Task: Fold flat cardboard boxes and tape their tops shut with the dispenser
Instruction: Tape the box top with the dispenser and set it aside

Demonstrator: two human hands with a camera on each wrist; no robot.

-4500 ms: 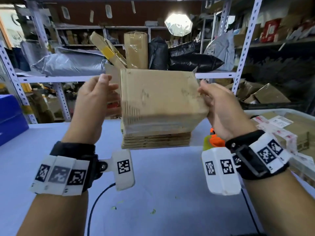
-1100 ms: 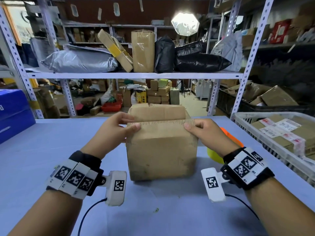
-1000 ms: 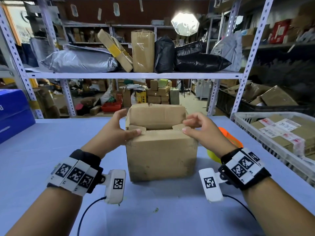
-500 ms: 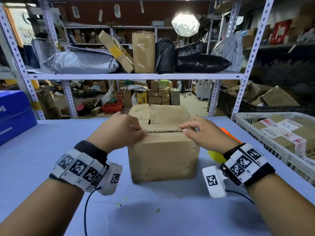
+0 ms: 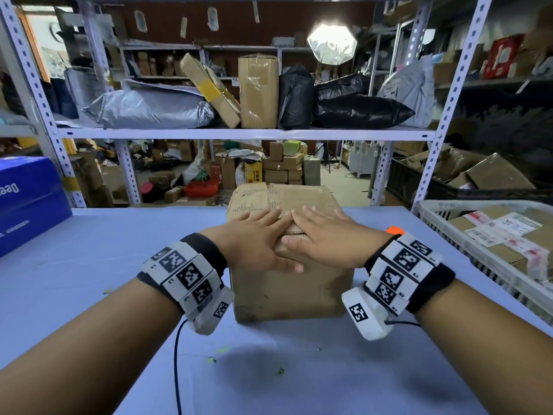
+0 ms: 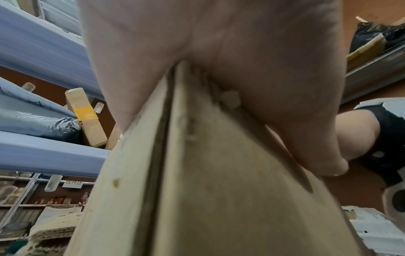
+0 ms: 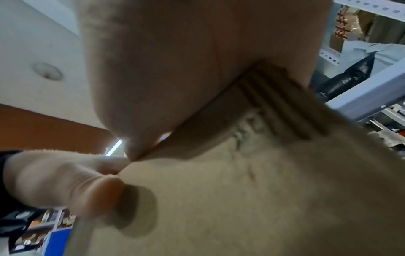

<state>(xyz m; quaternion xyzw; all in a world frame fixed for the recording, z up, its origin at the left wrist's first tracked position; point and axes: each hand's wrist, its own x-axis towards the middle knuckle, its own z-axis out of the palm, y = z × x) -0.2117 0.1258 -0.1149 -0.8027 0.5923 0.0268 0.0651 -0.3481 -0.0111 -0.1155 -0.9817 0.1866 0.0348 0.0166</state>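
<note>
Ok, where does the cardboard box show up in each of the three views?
Head: box at centre on the table, under both hands.
Left wrist: box fills the lower middle, below the palm.
Right wrist: box fills the lower right.
Shared landmark: left thumb on the box front.

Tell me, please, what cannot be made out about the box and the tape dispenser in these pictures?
- Seam where the top flaps meet: head view, mostly covered by the left hand and right hand pressing flat on the box.
- Tape dispenser: head view, only an orange bit shows behind the right wrist.
- Inside of the box: hidden by the closed flaps.
- Both wrist views: blurred, filled by palm and cardboard.
</note>
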